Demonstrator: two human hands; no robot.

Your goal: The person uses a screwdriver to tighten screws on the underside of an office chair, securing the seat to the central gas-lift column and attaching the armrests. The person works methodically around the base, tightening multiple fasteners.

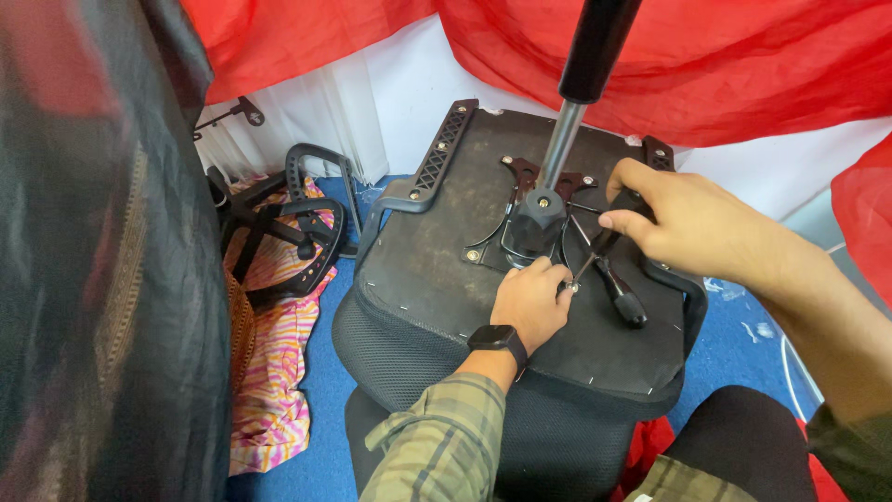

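Office chair seat (437, 279) lies upturned, underside facing up. Left hand (531, 302) rests on the underside near its middle, grip pinching a small screw (572, 287). Right hand (683, 218) has its grip closed round the seat-side lever (606, 244). Screwdriver (619, 290) lies loose just right of the screw, long axis running toward the seat's near-right corner; left hand nearer.

1 screen: black square smartwatch (495, 337) on left wrist, face dark. No packages, labels, signs.
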